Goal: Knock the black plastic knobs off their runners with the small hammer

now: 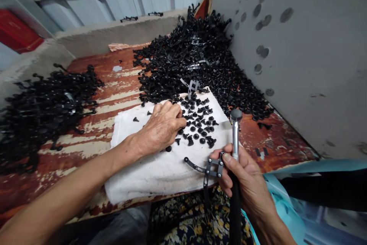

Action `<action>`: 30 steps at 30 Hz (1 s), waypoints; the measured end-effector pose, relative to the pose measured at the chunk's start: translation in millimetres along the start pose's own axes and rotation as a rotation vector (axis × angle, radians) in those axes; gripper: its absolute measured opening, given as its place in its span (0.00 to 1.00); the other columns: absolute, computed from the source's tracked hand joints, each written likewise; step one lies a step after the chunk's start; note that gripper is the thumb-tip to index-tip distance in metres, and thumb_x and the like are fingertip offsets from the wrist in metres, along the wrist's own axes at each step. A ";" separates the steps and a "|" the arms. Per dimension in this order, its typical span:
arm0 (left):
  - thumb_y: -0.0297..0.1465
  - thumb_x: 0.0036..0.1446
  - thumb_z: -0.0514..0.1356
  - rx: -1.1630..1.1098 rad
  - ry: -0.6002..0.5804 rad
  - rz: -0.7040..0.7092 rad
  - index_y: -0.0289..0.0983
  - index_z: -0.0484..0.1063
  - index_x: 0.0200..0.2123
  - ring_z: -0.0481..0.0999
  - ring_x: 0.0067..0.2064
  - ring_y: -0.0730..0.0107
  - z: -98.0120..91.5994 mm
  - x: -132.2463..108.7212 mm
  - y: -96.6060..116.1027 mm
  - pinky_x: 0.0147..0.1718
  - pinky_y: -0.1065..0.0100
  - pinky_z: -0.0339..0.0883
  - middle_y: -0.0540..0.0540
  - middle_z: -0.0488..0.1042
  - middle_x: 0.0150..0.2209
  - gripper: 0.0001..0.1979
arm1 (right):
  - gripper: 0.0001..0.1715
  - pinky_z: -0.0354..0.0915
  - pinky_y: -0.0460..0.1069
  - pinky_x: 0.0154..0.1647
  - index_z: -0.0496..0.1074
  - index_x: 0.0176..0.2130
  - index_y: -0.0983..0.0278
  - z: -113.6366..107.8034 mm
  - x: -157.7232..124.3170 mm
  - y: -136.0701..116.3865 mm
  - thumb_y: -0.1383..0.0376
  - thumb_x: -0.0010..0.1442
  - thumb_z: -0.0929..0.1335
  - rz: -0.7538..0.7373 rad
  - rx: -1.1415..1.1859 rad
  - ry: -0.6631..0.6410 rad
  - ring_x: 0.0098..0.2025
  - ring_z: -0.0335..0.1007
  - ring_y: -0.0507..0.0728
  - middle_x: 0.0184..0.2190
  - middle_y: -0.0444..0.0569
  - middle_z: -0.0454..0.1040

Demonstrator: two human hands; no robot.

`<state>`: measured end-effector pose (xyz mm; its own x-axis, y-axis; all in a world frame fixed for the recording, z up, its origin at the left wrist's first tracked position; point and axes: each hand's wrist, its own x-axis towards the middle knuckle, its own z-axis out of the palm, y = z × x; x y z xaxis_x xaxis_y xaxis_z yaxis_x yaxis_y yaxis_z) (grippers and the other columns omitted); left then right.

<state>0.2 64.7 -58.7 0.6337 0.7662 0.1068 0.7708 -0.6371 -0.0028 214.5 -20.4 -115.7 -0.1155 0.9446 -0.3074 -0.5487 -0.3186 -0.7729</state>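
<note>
My right hand (pixel 243 172) is closed around the black grip of a hammer (pixel 235 138) with a bright metal shaft and a round dark head pointing up. Its thumb and fingers also pinch a black jointed linkage (pixel 213 167) with curved arms and pale rivets. On the white cloth (pixel 137 176), my left hand (pixel 164 126) rests with curled fingers at the edge of several small black mushroom-shaped pieces (pixel 196 136). Whatever its fingertips hold, if anything, is hidden behind the hand.
A large heap of black parts (pixel 183 54) covers the back of the worn red-brown tabletop (pixel 114 80). Another pile of black linkages (pixel 51 111) lies at the left. A grey spotted panel (pixel 309 65) borders the right side, and a concrete ledge (pixel 94 38) the back.
</note>
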 end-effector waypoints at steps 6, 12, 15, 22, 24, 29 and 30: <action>0.24 0.62 0.53 -0.036 -0.006 0.024 0.37 0.75 0.31 0.62 0.43 0.57 7.3 5.8 -6.9 0.41 0.56 0.56 0.42 0.69 0.40 0.12 | 0.24 0.58 0.37 0.07 0.63 0.35 0.61 1.8 2.0 -3.4 0.56 0.50 0.77 0.010 -0.007 0.006 0.11 0.58 0.42 0.30 0.41 0.78; 0.24 0.63 0.53 -0.161 0.008 0.019 0.37 0.74 0.31 0.62 0.42 0.61 11.6 13.1 -10.1 0.41 0.58 0.57 0.43 0.69 0.39 0.11 | 0.25 0.57 0.37 0.07 0.62 0.35 0.61 3.5 1.3 -4.4 0.56 0.48 0.78 0.006 -0.026 0.012 0.11 0.57 0.42 0.29 0.42 0.78; 0.25 0.62 0.53 -0.211 0.019 -0.061 0.36 0.74 0.32 0.62 0.42 0.61 1.4 8.9 -13.8 0.42 0.58 0.58 0.43 0.68 0.40 0.10 | 0.24 0.57 0.37 0.07 0.63 0.35 0.61 4.4 0.3 -4.9 0.56 0.49 0.77 0.004 -0.041 0.027 0.11 0.57 0.42 0.29 0.42 0.78; 0.30 0.61 0.52 -0.423 -0.063 -0.330 0.38 0.74 0.33 0.66 0.41 0.62 -19.9 -55.5 -24.9 0.44 0.60 0.60 0.46 0.69 0.35 0.11 | 0.22 0.56 0.38 0.07 0.64 0.35 0.61 3.5 -1.2 -4.0 0.57 0.49 0.77 0.006 -0.068 0.068 0.12 0.56 0.43 0.30 0.44 0.78; 0.32 0.61 0.52 -0.478 -0.098 -0.390 0.38 0.74 0.32 0.66 0.41 0.62 -14.6 -73.8 -22.8 0.44 0.59 0.61 0.46 0.69 0.34 0.12 | 0.23 0.56 0.38 0.07 0.64 0.35 0.61 3.5 -0.9 -4.1 0.57 0.48 0.78 0.008 -0.082 0.077 0.11 0.56 0.43 0.30 0.45 0.78; 0.33 0.61 0.53 -0.528 -0.108 -0.486 0.38 0.74 0.32 0.66 0.41 0.61 -2.4 -85.2 -12.8 0.45 0.58 0.61 0.45 0.69 0.34 0.11 | 0.26 0.56 0.39 0.07 0.64 0.34 0.61 6.7 -0.7 -6.2 0.56 0.44 0.79 0.011 -0.122 0.113 0.11 0.56 0.43 0.29 0.44 0.77; 0.32 0.61 0.53 -0.524 -0.100 -0.498 0.38 0.74 0.32 0.67 0.41 0.61 -2.3 -83.5 -10.7 0.45 0.58 0.61 0.45 0.69 0.34 0.11 | 0.26 0.56 0.39 0.07 0.64 0.34 0.61 7.4 -0.8 -6.5 0.56 0.44 0.79 0.008 -0.126 0.118 0.11 0.56 0.43 0.29 0.44 0.77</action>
<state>-61.1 7.3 -65.3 0.2380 0.9639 -0.1198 0.8523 -0.1481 0.5016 212.0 -18.5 -106.3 -0.0179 0.9285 -0.3710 -0.4392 -0.3407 -0.8313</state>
